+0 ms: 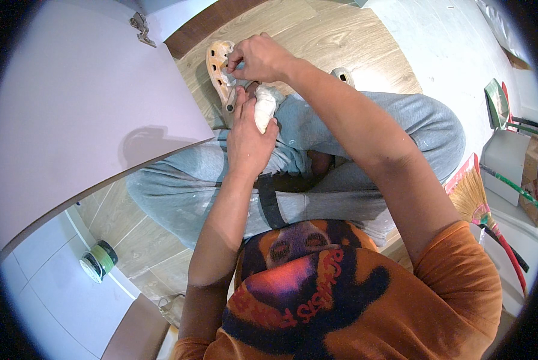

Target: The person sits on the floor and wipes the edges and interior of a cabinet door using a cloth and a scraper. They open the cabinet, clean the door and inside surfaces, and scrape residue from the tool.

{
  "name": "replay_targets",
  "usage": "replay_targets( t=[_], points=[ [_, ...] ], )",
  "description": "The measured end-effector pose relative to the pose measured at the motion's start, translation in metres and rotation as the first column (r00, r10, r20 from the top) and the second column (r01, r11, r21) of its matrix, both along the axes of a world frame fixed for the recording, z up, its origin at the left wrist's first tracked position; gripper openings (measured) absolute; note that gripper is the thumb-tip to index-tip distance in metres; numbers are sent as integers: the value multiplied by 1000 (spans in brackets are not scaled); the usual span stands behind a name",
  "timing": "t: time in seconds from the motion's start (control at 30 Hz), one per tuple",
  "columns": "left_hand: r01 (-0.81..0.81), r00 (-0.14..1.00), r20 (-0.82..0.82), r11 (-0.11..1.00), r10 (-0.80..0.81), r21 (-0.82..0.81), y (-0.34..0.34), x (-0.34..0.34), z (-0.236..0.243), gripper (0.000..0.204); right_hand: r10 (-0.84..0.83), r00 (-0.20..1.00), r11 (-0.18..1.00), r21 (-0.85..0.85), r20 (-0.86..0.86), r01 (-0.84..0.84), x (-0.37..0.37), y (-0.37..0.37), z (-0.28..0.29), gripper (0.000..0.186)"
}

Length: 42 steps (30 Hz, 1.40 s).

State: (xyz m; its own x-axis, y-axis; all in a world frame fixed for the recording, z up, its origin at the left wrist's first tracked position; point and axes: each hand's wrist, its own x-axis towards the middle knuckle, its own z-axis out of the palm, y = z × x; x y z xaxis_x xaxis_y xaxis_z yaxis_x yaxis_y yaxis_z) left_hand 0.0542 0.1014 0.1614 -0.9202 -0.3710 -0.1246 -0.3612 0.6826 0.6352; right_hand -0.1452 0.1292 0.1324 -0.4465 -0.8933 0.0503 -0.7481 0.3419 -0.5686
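My left hand (250, 141) is closed around a crumpled white bundle (265, 111), perhaps a soft wrapped packet; its exact kind does not show. Just beyond it, my right hand (262, 58) is bent at the wrist with its fingertips pinched together. A whitish scrap shows beneath those fingertips, but I cannot make out what they hold. Both hands are over a cream and orange clog (214, 67) with holes in its upper, worn on my foot. The grey trousers (395, 114) of my crossed legs lie around and below the hands.
A pale cabinet door (95, 90) with a metal hinge (142, 29) stands open close on the left. On the right are a straw broom (470, 192) and a green dustpan (496, 103). A green-banded roll (99, 261) lies at lower left on the tiles.
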Motion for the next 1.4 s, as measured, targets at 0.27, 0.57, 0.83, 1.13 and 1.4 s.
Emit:
replay_targets(
  t=[0.27, 0.57, 0.83, 1.13, 1.4],
  points=[
    [4, 1000, -7, 1000, -4, 8, -1, 0, -2, 63, 19, 1000, 1000, 7, -8, -19, 0, -2, -3, 21],
    [9, 1000, 1, 1000, -9, -7, 1, 0, 0, 63, 18, 999, 1000, -10, 47, -17, -1, -1, 0, 19],
    [4, 1000, 3, 1000, -4, 10, 0, 1, -1, 64, 21, 1000, 997, 75, 18, -23, 2, -2, 3, 22],
    [1, 1000, 9, 1000, -1, 28, 2, -1, 3, 63, 6, 1000, 995, 95, 26, -9, 1, -2, 1, 22],
    [10, 1000, -11, 1000, -10, 11, 0, 0, -2, 63, 37, 998, 996, 83, 48, -41, 0, -1, 1, 20]
  ],
)
